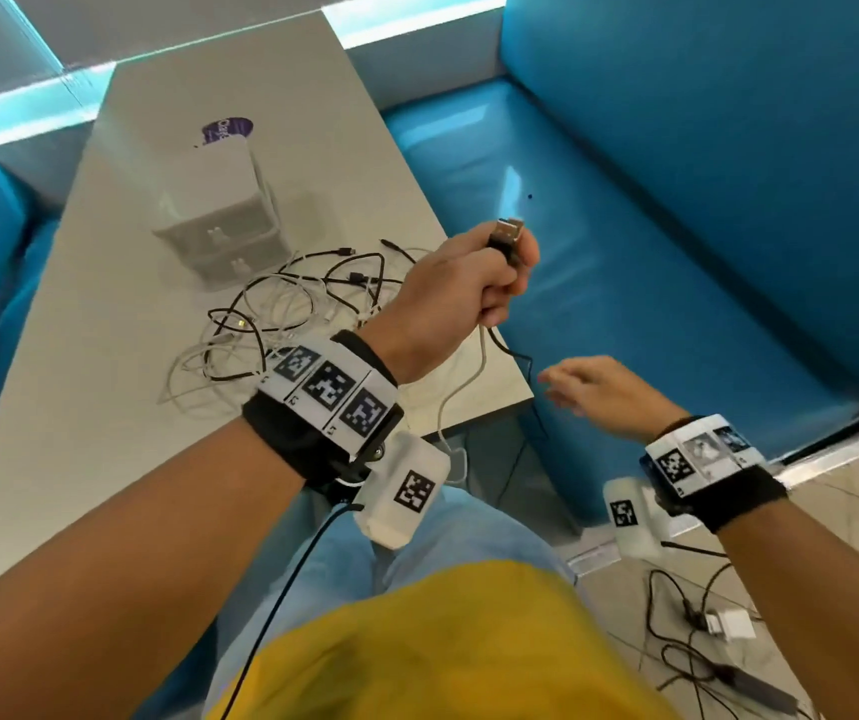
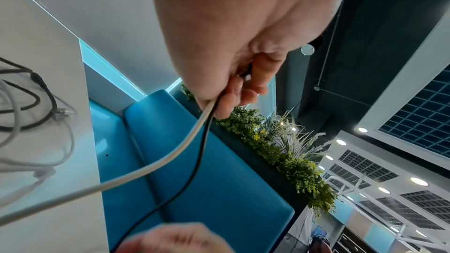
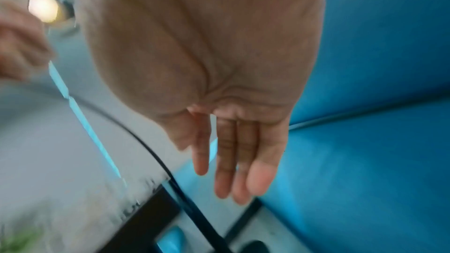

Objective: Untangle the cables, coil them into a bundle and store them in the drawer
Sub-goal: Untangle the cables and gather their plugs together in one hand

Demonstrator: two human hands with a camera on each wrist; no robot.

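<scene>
Two cable ends [image 1: 506, 236] in left hand [image 1: 461, 288].

bright, even light | sofa [image 1: 547, 210] glare | right wrist view motion-blurred

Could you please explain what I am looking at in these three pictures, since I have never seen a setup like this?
There is no machine here: a person wears one camera on the head and one on each wrist, strapped on with bands that carry black-and-white markers. The large picture looks down from the head; the other two look along each hand.

On the white table lies a tangle of black and white cables beside a small white drawer unit, both drawers closed. More cables lie on the floor.

The left hand is raised and grips a black cable and a white cable together, with USB plugs sticking out above the fist. The right hand is open and holds nothing, its fingers straight, near the hanging black cable.
</scene>
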